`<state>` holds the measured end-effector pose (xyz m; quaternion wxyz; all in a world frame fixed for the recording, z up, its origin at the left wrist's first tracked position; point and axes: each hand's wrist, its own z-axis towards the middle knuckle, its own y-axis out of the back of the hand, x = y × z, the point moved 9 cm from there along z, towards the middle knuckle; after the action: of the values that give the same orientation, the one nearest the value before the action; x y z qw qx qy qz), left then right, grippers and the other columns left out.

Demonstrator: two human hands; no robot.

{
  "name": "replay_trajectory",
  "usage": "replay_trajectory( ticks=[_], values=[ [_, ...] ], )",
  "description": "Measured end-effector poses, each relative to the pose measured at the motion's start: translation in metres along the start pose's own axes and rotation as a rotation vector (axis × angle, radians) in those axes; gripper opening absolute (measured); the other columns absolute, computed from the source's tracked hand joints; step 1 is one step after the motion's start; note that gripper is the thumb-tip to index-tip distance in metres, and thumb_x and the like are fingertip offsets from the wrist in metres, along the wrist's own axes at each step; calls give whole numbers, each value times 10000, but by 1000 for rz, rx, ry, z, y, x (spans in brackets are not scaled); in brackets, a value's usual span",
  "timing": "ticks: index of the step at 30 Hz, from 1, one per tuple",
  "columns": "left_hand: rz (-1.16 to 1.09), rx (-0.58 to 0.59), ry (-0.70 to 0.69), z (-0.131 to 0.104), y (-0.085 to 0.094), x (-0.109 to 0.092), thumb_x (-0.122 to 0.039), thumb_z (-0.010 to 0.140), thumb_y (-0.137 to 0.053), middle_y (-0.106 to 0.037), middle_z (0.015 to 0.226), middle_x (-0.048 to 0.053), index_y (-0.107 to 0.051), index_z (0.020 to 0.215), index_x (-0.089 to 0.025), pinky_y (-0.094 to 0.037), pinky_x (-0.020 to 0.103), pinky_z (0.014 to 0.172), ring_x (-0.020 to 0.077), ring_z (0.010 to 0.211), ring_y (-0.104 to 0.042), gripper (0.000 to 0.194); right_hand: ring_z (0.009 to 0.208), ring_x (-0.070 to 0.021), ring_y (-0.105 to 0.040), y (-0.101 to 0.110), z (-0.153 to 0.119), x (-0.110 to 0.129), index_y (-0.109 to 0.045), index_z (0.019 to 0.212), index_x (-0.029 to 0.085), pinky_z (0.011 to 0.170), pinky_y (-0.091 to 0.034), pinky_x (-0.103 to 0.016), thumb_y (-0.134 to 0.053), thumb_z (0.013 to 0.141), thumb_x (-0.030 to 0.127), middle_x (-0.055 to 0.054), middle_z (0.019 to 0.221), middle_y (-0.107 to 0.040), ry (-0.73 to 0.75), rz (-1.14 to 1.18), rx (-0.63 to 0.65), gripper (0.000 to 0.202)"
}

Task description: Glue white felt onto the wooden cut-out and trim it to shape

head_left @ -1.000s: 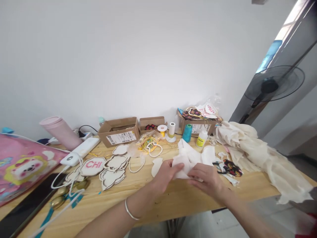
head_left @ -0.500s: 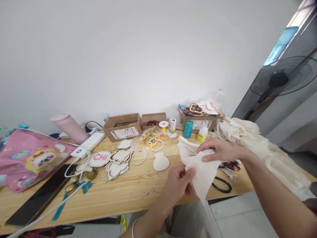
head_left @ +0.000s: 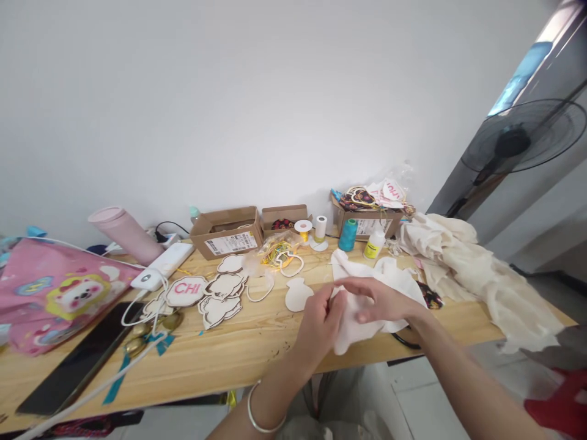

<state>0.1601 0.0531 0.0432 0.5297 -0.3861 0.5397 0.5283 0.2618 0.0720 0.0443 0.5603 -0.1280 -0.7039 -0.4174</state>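
Observation:
A piece of white cloth [head_left: 401, 276] lies crumpled on the wooden table under my hands. My right hand [head_left: 385, 299] is over the cloth, its thumb and fingers apart, the fingertips reaching to my left hand. Closed at the cloth's left edge, my left hand [head_left: 318, 321] has thumb and fingers pressed together; what is in them, if anything, is hidden. Just left of the cloth sits a white pouch-shaped cutout [head_left: 297, 293]. A teal thread spool [head_left: 348, 235] and a small bottle with a yellow label [head_left: 375, 243] stand behind the cloth.
Cardboard boxes [head_left: 229, 235] stand along the wall. Several white cutouts [head_left: 224, 287], a phone-like black slab [head_left: 77, 360], a white power bank [head_left: 162, 267] and a pink bag [head_left: 55, 299] lie left. Cream fabric [head_left: 477, 269] drapes over the right side; a fan [head_left: 513, 143] stands beyond.
The cloth has gone from being held up between both hands to lying on the table. My right hand has opened and moved down; my left hand has shifted slightly left.

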Motion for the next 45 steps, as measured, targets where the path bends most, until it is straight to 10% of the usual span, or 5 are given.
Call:
replay_trajectory(
  ticks=[6,12,24,45],
  values=[
    [-222,-34,392,-21,26,49,-538,671,-555,-394,480,-75,-438,726,-196,-229,190,393,65,401,-308,366,550,-104,-493,-17,10,-28,-599,706,138,499,-388,-208,-684,566,459,21,628,-565,-332,253,167,360],
    [43,-127,302,-35,64,99,-405,723,-542,-479,572,-39,-471,669,-173,-346,218,523,104,544,-452,249,533,-93,-427,-40,30,-72,-558,644,147,470,-330,-205,-594,673,457,39,578,-498,-325,66,71,314],
    [210,-171,320,-25,95,103,-355,703,-571,-629,749,38,-615,808,-172,-441,287,654,170,696,-564,216,558,-116,-462,-42,49,-69,-614,698,176,521,-365,-228,-478,781,412,11,621,-584,-199,-224,-282,285],
    [609,-203,250,-3,104,94,-331,851,-383,-651,829,46,-576,863,-199,-389,295,677,192,759,-571,235,545,-133,-555,-26,77,-54,-586,718,202,516,-332,-222,-372,865,364,-13,608,-630,-226,-679,-309,306]
  ],
)
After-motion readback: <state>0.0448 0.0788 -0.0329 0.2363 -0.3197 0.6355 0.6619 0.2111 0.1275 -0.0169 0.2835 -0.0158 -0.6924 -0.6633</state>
